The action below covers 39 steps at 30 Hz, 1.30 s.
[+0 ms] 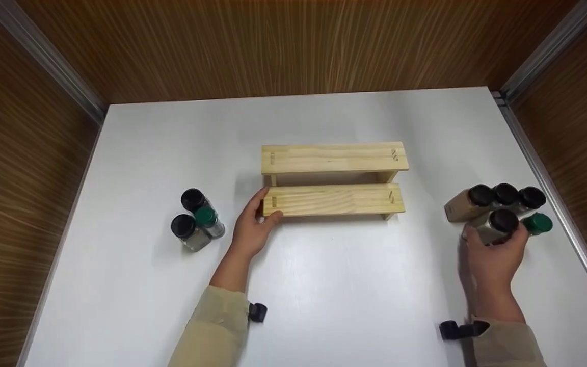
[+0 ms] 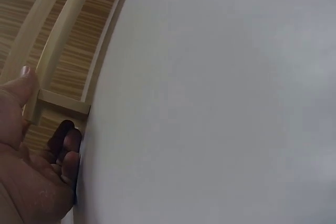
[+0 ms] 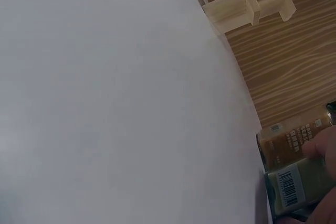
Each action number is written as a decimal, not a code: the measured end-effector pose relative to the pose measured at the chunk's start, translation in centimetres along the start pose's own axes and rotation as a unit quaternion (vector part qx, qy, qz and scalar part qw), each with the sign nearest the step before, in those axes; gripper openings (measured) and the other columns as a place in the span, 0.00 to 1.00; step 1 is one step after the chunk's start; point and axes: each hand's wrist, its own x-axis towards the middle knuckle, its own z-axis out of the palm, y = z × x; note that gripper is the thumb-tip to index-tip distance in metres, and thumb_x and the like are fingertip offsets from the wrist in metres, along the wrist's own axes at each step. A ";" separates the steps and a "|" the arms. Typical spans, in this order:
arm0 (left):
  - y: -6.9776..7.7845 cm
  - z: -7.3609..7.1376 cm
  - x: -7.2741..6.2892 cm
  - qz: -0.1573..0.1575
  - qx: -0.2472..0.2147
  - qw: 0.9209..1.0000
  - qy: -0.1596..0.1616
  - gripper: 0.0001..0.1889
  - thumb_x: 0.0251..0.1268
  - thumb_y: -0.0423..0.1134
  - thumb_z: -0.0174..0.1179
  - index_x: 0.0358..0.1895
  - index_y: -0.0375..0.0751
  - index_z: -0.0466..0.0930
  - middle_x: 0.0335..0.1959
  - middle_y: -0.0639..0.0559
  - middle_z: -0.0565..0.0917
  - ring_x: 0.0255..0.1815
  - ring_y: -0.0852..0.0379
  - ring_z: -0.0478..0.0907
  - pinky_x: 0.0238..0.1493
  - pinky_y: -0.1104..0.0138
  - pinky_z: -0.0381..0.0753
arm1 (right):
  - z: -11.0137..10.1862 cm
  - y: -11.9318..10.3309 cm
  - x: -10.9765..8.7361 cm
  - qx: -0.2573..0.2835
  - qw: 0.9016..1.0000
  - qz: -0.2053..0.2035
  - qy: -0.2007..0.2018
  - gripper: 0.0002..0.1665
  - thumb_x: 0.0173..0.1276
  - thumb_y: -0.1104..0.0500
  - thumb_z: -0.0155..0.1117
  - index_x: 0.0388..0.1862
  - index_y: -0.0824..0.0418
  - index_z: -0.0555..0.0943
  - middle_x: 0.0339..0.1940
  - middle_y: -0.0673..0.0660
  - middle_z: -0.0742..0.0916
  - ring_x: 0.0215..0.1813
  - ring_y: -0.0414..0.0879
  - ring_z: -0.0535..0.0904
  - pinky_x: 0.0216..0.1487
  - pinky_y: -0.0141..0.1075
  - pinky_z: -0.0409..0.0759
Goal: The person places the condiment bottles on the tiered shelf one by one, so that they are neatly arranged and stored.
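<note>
A two-tier wooden rack [image 1: 334, 200] stands on the white table. My left hand [image 1: 250, 229] grips the left end of its lower, front step, thumb at the front edge; in the left wrist view the thumb [image 2: 21, 85] lies against the wood and the other fingers are curled low near the tabletop. Over on the right, my right hand [image 1: 497, 262] holds a black-capped spice jar [image 1: 487, 228] between thumb and fingers. That jar shows a barcode label [image 3: 290, 186] in the right wrist view, beside a brown-labelled jar [image 3: 289, 142].
Behind the held jar stand black-capped jars [image 1: 469, 203], with a green-capped jar [image 1: 537, 224] to its right. Left of the rack, two black-capped jars [image 1: 191, 233] and a green-capped one [image 1: 211, 223] stand together. Wood-grain panels [image 1: 293, 51] enclose the table's back and sides.
</note>
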 end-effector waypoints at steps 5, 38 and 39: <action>0.0 -0.2 0.0 0.005 0.000 1.000 -0.004 0.43 0.73 0.40 0.70 0.86 0.46 0.58 0.80 0.38 0.66 0.75 0.42 0.67 0.75 0.50 0.64 | 0.4 -0.2 -1.2 0.011 1.000 -0.017 0.002 0.47 0.68 0.69 0.70 0.83 0.54 0.62 0.78 0.55 0.71 0.76 0.48 0.69 0.74 0.39 0.69; 0.0 -0.6 0.1 0.020 0.039 0.998 -0.037 0.43 0.76 0.43 0.67 0.87 0.44 0.53 0.77 0.33 0.67 0.75 0.40 0.67 0.75 0.47 0.65 | 7.3 -9.8 -5.0 0.120 0.970 -0.193 -0.083 0.37 0.52 0.81 0.79 0.63 0.71 0.83 0.50 0.43 0.87 0.51 0.42 0.85 0.45 0.28 0.86; 0.1 -0.5 0.2 0.022 0.040 0.998 -0.038 0.43 0.77 0.43 0.67 0.87 0.44 0.52 0.77 0.33 0.67 0.74 0.40 0.67 0.74 0.47 0.66 | 7.6 -10.1 -5.0 0.124 0.968 -0.200 -0.086 0.37 0.52 0.80 0.79 0.63 0.71 0.82 0.51 0.44 0.88 0.52 0.42 0.85 0.45 0.28 0.86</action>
